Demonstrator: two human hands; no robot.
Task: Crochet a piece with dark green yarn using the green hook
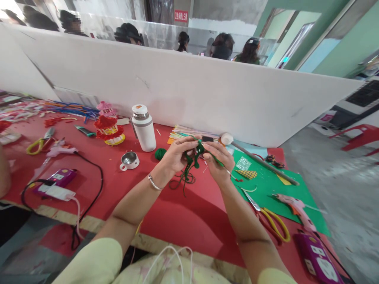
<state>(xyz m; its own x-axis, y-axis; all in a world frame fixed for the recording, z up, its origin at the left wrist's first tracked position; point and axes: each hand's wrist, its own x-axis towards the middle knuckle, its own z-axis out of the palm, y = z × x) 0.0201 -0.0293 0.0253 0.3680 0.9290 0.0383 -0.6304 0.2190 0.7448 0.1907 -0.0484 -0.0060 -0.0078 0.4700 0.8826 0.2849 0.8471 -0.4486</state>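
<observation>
Above the red tabletop, my left hand (pixel 177 153) pinches a small dark green crochet piece (pixel 196 158), which hangs in curled strips below the fingers. My right hand (pixel 220 159) is closed around a thin crochet hook (pixel 230 173), its tip end up at the work and its shaft sticking out below the palm. Fingers hide part of the stitches and the hook's tip. Loose green yarn (pixel 184 182) trails under the piece onto the table. A ball of green yarn (pixel 160 154) lies just left of my left hand.
Left stand a white thermos (pixel 145 132), a metal-lined cup (pixel 129 160), a red-yellow craft piece (pixel 109 132) and a pink glue gun (pixel 62 150). Right lie scissors (pixel 271 219), another glue gun (pixel 297 207) and a purple power strip (pixel 318 256). A white partition (pixel 183 86) rises behind; people sit beyond it.
</observation>
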